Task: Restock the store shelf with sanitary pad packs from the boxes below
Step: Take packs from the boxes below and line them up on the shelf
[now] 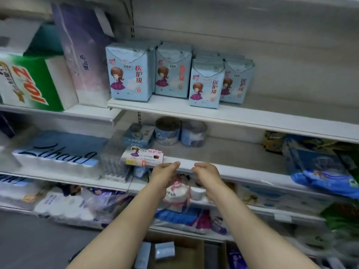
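Several light blue sanitary pad packs point(129, 72) with a cartoon girl stand upright on the upper white shelf point(252, 118). One pack point(142, 156) lies flat at the front of the shelf below. Both my arms reach forward at that lower shelf's edge. My left hand point(165, 174) and my right hand point(206, 172) hover side by side, fingers loosely curled, holding nothing. A cardboard box point(186, 253) sits on the floor below with pale blue packs point(164, 250) inside.
Tissue bundles point(58, 154) and a green-and-white pack point(29, 82) fill the left shelves. Round blue cans point(168, 131) stand at the back of the middle shelf. Blue bags point(320, 169) lie at the right. The upper shelf's right half is bare.
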`<state>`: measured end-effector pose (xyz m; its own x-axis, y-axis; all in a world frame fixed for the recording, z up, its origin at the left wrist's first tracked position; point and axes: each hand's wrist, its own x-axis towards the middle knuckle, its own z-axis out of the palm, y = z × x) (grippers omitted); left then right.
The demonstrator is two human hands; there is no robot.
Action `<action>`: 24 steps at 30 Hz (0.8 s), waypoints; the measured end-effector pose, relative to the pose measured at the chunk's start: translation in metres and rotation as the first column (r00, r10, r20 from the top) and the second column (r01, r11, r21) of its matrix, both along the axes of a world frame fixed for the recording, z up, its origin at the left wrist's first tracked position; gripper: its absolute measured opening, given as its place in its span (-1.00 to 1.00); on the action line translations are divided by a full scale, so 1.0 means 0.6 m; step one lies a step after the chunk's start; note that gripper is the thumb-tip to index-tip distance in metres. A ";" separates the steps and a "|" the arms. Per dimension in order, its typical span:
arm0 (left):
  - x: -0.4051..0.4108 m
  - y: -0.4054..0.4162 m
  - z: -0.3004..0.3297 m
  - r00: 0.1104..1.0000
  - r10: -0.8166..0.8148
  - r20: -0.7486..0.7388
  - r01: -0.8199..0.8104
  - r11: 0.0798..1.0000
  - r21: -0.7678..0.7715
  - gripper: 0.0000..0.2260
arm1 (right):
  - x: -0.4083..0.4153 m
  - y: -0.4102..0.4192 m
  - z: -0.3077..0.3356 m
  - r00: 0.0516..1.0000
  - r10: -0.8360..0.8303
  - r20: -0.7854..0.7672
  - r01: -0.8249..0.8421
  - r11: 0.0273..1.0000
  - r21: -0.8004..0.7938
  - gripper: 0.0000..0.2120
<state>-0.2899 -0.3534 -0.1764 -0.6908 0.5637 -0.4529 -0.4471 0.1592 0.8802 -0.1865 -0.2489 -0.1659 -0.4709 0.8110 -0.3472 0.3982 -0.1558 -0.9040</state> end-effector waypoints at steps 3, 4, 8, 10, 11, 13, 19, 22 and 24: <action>0.035 -0.026 -0.049 0.996 0.023 0.081 -0.017 0.997 -0.080 -0.79 | 0.026 -0.010 -0.049 0.998 0.010 0.059 -0.008 0.999 -0.031 -0.91; 0.048 -0.036 -0.068 0.995 0.033 0.095 -0.022 0.994 -0.111 -0.78 | 0.036 -0.016 -0.071 0.995 0.024 0.095 -0.019 0.999 -0.050 -0.91; 0.083 -0.075 -0.134 0.985 0.092 0.147 -0.060 0.977 -0.205 -0.77 | 0.069 -0.041 -0.150 0.980 0.096 0.174 -0.069 0.986 -0.153 -0.84; 0.096 -0.097 -0.165 0.975 0.141 0.170 -0.095 0.962 -0.257 -0.72 | 0.083 -0.055 -0.188 0.970 0.115 0.214 -0.076 0.981 -0.180 -0.85; 0.101 -0.109 -0.178 0.970 0.168 0.174 -0.116 0.954 -0.276 -0.73 | 0.091 -0.062 -0.199 0.963 0.129 0.235 -0.086 0.979 -0.185 -0.86; 0.109 -0.132 -0.208 0.955 0.223 0.198 -0.151 0.934 -0.324 -0.77 | 0.101 -0.075 -0.229 0.944 0.167 0.283 -0.109 0.972 -0.210 -0.84; 0.116 -0.169 -0.283 0.929 0.284 0.236 -0.176 0.903 -0.393 -0.81 | 0.111 -0.103 -0.303 0.864 0.300 0.404 -0.182 0.935 -0.304 -0.83; 0.119 -0.174 -0.313 0.931 0.274 0.241 -0.160 0.900 -0.406 -0.83 | 0.111 -0.110 -0.339 0.837 0.328 0.438 -0.185 0.922 -0.339 -0.88; 0.116 -0.175 -0.341 0.925 0.275 0.262 -0.147 0.895 -0.421 -0.82 | 0.106 -0.113 -0.369 0.821 0.339 0.460 -0.189 0.921 -0.341 -0.81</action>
<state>-0.2204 -0.4582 -0.3807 -0.5633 0.1551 -0.8116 -0.7453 0.3286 0.5801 -0.1229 -0.3169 -0.3871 -0.3526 0.5206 -0.7776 0.8437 -0.1825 -0.5048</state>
